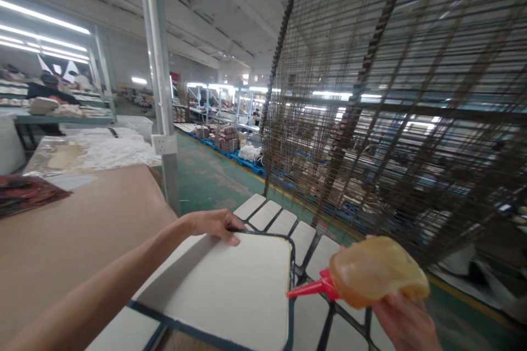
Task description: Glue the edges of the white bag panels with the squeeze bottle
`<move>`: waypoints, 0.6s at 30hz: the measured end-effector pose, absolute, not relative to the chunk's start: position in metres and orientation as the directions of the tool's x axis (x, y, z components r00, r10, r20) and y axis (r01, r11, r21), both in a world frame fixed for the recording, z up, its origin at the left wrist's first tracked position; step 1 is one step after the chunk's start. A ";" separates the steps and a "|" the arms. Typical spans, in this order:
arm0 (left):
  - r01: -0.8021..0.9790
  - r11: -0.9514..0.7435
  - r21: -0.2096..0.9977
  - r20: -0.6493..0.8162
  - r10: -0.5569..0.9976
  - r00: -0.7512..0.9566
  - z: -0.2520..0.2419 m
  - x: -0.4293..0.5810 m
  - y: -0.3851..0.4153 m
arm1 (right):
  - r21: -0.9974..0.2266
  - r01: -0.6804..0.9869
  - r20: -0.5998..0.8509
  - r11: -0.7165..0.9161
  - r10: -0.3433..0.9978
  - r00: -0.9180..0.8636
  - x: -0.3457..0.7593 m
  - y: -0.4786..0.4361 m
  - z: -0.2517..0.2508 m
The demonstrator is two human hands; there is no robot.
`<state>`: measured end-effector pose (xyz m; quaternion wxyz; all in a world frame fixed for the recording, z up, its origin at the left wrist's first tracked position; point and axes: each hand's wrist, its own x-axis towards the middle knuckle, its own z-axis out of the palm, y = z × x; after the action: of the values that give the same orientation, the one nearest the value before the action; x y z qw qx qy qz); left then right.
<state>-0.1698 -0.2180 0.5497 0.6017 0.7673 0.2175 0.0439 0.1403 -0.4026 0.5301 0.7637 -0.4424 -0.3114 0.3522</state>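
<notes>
The left hand is lying flat on the far left corner of a white panel with a dark blue edge, fingers spread and pressing down on it without gripping anything. The panel is sitting at the right end of the bench, which is covered in brown paper, and its right edge is overlapping a row of smaller white pads laid out in a line beyond it.

The right hand is wrapped around a soft amber squeeze bottle from below (only part of the hand is showing at the bottom edge), holding it on its side. The bottle's red nozzle is pointing left, its tip touching or just beside the panel's right edge; which one cannot be told.

Behind the bottle a tall wire drying rack is leaning, and a grey steel post is standing past the bench.
</notes>
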 end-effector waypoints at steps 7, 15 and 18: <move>0.268 -0.149 0.952 -0.193 0.386 0.902 0.550 -0.171 -0.218 | -0.883 -0.297 0.226 0.364 0.883 0.412 0.153 -0.410 0.513; 0.251 -0.146 0.957 -0.176 0.394 0.902 0.545 -0.178 -0.214 | -0.890 -0.319 0.204 0.325 0.911 0.360 0.161 -0.414 0.496; 0.247 -0.135 0.960 -0.174 0.406 0.897 0.544 -0.181 -0.214 | -0.892 -0.311 0.207 0.328 0.908 0.365 0.158 -0.411 0.497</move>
<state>-0.1806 -0.2136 0.5444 0.6207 0.7505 0.2175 0.0639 0.1579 -0.4113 0.4965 0.7239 -0.3983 -0.3742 0.4210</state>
